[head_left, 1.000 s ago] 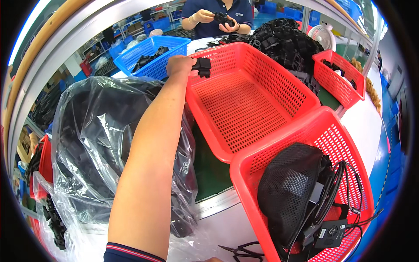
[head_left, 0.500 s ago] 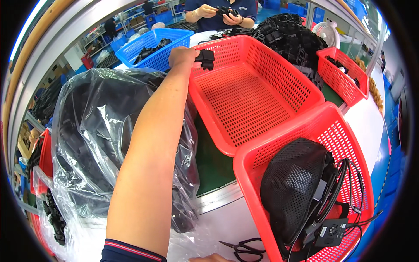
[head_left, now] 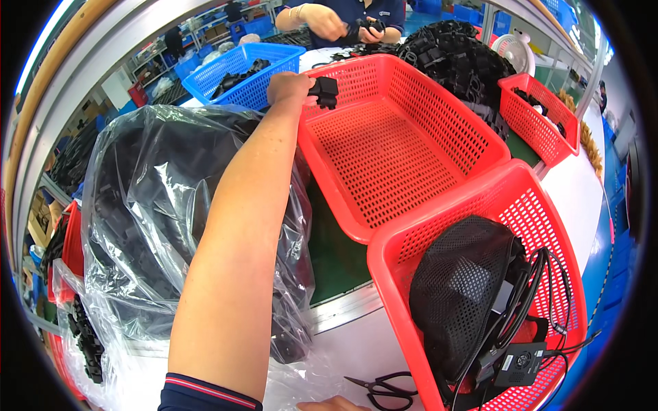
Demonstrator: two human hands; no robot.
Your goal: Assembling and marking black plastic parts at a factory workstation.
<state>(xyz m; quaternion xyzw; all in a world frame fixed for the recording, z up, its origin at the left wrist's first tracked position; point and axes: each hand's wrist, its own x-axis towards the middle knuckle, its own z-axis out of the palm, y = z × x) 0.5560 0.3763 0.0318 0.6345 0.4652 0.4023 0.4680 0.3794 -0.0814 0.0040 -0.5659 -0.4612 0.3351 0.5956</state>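
My left arm stretches far across the bench. At its end, my left hand (head_left: 288, 88) is closed around a small boxy black plastic part (head_left: 324, 92), at the far left corner of an empty-looking red basket (head_left: 404, 137). Its fingers are mostly hidden behind the hand. Only a sliver of my right hand (head_left: 332, 405) shows at the lower edge, on the white tabletop; its fingers are too cut off to read. Black-handled scissors (head_left: 387, 390) lie just right of it. Under my left forearm sits a big clear plastic bag (head_left: 154, 205) full of black parts.
A nearer red basket (head_left: 404, 294) holds a black mesh pouch (head_left: 459, 288), cables and a small black box (head_left: 519, 364). Behind stand a blue basket (head_left: 274, 58), a heap of black parts (head_left: 452, 51) and a small red basket (head_left: 538, 127). Across the bench, a person (head_left: 343, 20) handles black parts.
My left hand and its black part have barely moved. The person across the bench has drawn one hand away to the left from the piece in the other hand.
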